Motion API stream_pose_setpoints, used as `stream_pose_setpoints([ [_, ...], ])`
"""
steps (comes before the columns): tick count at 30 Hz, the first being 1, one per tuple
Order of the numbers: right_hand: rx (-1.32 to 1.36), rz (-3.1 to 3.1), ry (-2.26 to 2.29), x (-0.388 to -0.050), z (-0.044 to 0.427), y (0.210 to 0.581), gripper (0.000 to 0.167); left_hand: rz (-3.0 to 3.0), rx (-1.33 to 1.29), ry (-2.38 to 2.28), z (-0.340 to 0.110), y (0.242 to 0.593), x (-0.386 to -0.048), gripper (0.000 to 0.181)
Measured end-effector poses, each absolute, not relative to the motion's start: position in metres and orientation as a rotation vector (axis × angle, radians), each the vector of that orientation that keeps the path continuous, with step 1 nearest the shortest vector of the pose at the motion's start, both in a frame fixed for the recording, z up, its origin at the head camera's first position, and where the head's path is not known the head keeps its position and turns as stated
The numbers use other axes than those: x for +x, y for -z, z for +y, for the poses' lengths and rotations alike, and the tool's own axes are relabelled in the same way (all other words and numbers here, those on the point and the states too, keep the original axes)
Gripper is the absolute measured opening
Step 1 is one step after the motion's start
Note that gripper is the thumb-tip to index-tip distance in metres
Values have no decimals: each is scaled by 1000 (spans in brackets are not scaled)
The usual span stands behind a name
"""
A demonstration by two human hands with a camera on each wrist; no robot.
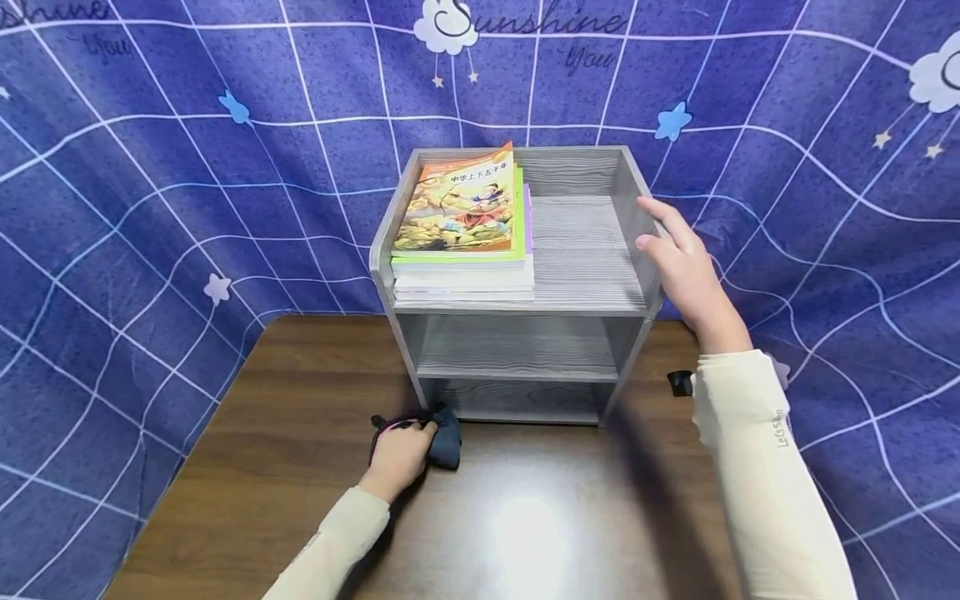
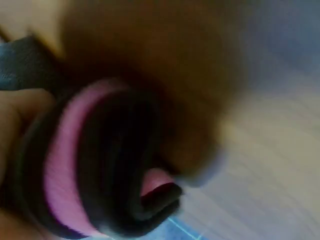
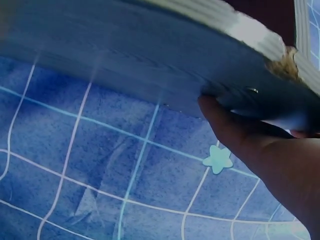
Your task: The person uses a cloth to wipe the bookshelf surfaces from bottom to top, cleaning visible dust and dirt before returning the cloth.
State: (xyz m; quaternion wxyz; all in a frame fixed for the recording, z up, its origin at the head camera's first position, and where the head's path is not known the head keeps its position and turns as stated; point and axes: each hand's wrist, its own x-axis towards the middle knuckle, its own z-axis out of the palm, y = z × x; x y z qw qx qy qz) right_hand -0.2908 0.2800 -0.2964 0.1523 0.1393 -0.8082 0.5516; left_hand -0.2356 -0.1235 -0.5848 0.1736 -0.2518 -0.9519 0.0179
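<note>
A small grey wood-grain shelf stands on the brown table. My right hand grips the upper edge of its right side panel, thumb toward the inside; in the right wrist view, a finger lies along the panel's outer face. Down by the shelf's lower left corner, my left hand holds a dark bunched cloth. A pink band between black folds shows on it in the left wrist view. What kind of cloth item it is, I cannot tell.
A stack of books fills the left part of the top shelf, an illustrated cover uppermost. A small black object lies right of the shelf. Behind everything hangs a blue patterned curtain. The brown table reflects a bright light.
</note>
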Motion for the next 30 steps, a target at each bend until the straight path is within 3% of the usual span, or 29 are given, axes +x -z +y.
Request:
stream_pose_setpoints([
  [5,404,-2278,-1591,-293,276,299,56,-2851,-854,249,-93,556,-231,35],
  [10,430,-2259,-1603,-295,277,300,57,-2729,-1108,854,-34,515,-229,36],
  [17,438,-2225,-1633,-294,277,302,57,-2392,-1101,1623,42,460,-253,40],
  [22,451,-2262,-1604,-295,279,302,57,-2168,-1142,1856,75,446,-273,45],
  [30,491,-2269,-1589,-297,282,303,58,-2060,-909,1895,99,445,-286,39],
])
